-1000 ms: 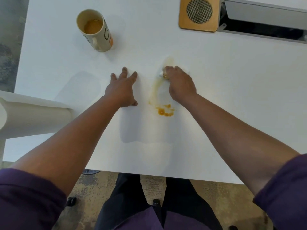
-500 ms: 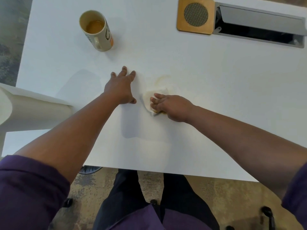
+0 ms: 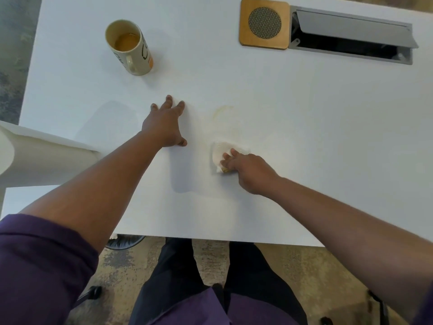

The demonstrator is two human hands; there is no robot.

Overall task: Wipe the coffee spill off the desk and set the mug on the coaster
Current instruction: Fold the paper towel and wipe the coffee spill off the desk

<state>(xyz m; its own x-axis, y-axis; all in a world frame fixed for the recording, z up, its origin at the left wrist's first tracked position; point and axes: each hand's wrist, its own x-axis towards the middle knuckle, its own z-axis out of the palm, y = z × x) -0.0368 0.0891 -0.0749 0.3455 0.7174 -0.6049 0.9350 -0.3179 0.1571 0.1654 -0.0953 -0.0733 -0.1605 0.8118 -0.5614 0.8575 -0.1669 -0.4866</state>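
A cream mug (image 3: 131,46) with coffee in it stands upright at the far left of the white desk (image 3: 304,137). The square wooden coaster (image 3: 264,23) with a round mesh centre lies at the far middle, with nothing on it. My right hand (image 3: 248,172) presses a crumpled white paper towel (image 3: 222,152), stained yellow at its near edge, onto the desk. A faint pale coffee smear (image 3: 222,111) shows just beyond the towel. My left hand (image 3: 167,124) lies flat on the desk, fingers spread, to the left of the towel.
A paper towel roll (image 3: 35,158) lies at the left edge of the desk. An open grey cable hatch (image 3: 351,36) sits right of the coaster. The desk's near edge runs just above my legs; floor and a chair base show below.
My right hand has dragged the paper towel from the far end of the spill toward me over the orange puddle, which no longer shows. My left hand has stayed planted.
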